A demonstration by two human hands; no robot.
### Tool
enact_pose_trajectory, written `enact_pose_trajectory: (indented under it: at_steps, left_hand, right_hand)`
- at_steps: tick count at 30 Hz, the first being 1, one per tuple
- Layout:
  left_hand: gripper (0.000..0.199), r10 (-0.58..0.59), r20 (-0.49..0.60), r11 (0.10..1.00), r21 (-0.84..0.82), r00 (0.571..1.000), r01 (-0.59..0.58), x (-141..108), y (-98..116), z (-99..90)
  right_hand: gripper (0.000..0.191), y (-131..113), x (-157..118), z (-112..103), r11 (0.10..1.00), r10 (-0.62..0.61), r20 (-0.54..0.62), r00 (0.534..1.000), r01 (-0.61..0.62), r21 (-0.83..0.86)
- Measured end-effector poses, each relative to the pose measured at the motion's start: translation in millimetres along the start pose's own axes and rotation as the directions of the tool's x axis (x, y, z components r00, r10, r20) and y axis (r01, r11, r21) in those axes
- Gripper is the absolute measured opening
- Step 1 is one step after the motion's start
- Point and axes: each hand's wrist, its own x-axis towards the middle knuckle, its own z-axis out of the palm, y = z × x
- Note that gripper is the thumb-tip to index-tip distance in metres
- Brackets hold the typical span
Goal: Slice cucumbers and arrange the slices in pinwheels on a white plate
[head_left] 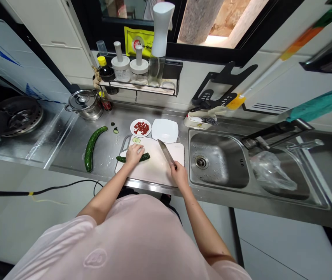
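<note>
My left hand [134,154] is closed over the middle of a cut cucumber [145,157], which lies across the white cutting board [157,175]. Both ends of that cucumber show on either side of my fingers. In my right hand [179,174] is a kitchen knife [166,151], gripped by its dark handle, its blade pointing up and left over the board's right half. A few pale cucumber slices [136,140] lie at the board's upper left corner. To the left of the board, a whole curved cucumber [91,149] rests on the steel counter.
Behind the board stand a plate of chopped red pieces [140,128] and a white square plate [165,130]. Small cucumber scraps [115,131] lie at left. A lidded pot [86,104] is farther back. On the right is the sink [230,171], and a wok [12,116] sits far left.
</note>
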Motion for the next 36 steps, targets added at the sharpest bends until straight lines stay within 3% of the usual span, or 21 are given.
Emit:
enact_pose_trajectory:
  at_steps: [4,9,13,21,36]
  left_hand:
    - [0.022,0.082,0.027,0.997,0.010,0.996,-0.082,-18.4,3.1,1.7]
    - [0.022,0.133,0.072,0.989,0.051,0.989,-0.137,-25.6,1.1,4.2]
    - [0.024,0.171,0.112,0.983,0.052,0.979,-0.177,-24.2,1.0,7.2]
    - [0.025,0.193,0.144,0.981,0.003,0.971,-0.195,-23.8,-3.0,14.7]
    - [0.025,0.219,0.143,0.973,0.046,0.965,-0.227,-27.2,-1.3,14.4]
  right_hand:
    - [0.038,-9.9,2.2,0.5,0.997,-0.070,0.105,0.992,0.072,-0.016]
    - [0.032,-27.0,3.0,4.0,0.974,-0.088,0.226,0.970,0.131,-0.182]
    - [0.030,-40.5,3.3,7.2,0.944,-0.059,0.250,0.966,0.136,-0.301]
    - [0.024,-61.1,2.2,5.6,0.916,-0.066,0.332,0.941,0.189,-0.353]
    - [0.023,-66.6,-1.0,8.4,0.912,-0.083,0.362,0.929,0.217,-0.348]
